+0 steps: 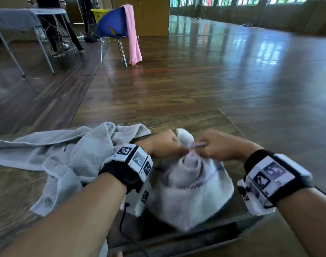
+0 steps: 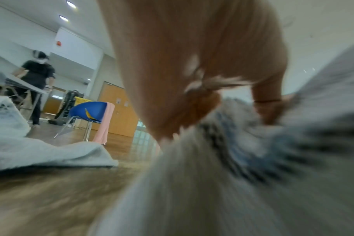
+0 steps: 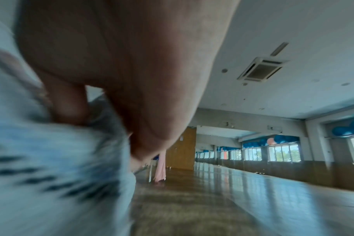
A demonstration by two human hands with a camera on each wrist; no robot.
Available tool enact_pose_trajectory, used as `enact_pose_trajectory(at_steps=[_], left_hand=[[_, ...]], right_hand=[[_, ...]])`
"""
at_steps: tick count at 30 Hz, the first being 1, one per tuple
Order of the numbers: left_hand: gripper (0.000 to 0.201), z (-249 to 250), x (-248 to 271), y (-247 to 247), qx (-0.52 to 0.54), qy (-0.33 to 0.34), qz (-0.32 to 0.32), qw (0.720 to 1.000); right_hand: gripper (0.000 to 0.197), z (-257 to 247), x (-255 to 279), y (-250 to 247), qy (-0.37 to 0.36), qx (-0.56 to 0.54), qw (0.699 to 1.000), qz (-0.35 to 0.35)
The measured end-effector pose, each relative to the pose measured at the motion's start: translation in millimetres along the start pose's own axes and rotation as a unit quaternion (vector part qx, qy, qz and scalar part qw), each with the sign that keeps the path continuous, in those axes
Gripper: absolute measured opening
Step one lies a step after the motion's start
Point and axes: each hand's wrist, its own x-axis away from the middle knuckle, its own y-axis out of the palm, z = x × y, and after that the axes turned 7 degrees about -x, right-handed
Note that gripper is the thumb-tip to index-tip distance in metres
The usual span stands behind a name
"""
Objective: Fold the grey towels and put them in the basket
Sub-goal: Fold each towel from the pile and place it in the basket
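- Held towel (image 1: 188, 191): pale grey with dark stripe bands, bunched at its top between both hands, hanging down and flaring out wide toward the person; long axis runs roughly vertical, gathered end up, loose hem down over the near part of the table (image 1: 223, 117)
- A white tip of the same towel sticks up above the pinch point, between the two hands
- Held towel is motion-blurred in all three views; fold state cannot be told
- Left hand (image 1: 163, 143): fingers curled in, gripping the gathered top of the towel from the left side; the left wrist view shows cloth squeezed out between the curled fingers (image 2: 202, 102)
- Right hand (image 1: 219, 145): fingers curled, pinching the same gathered top from the right; thumb and forefinger close together on the cloth, confirmed in the right wrist view where a finger (image 3: 69, 108) presses into the fabric
- The two hands are just beside each other, nearly touching at the pinch point
- Both wrists carry black straps with white marker-tagged boxes
- Second grey towel (image 1: 69, 154): plain, crumpled and spread loosely on the table to the left of the held one, long axis roughly left to right, partly under the left forearm
- Table: dark wood-look top, its far right corner visible beyond the hands
- Farther off on the wooden floor: blue chair (image 1: 114, 25) with a pink cloth (image 1: 133, 36) draped over its back and hanging down almost to the floor
- Yellow basket (image 1: 99, 14) behind the chair, well apart from the towels
- A folding table (image 1: 19, 17) at far left with a person's legs behind it
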Motion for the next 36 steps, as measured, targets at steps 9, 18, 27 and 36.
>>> enact_pose_trajectory(at_steps=[9,18,27,36], left_hand=[[0.031,-16,-17,-57,0.075,-0.054,0.574,0.814],[0.018,-15,-12,-54,0.322,-0.016,0.479,0.817],[0.019,-24,0,-65,0.148,0.044,0.569,0.808],[0.016,-27,1,-57,0.138,0.049,0.549,0.823]], right_hand=[[0.024,35,-5,-76,-0.005,-0.043,0.867,0.497],[0.021,41,-9,-63,0.056,-0.193,0.858,0.473],[0.029,49,-28,-60,-0.029,-0.258,0.866,0.428],[0.031,50,-35,-58,-0.061,-0.333,0.794,0.504]])
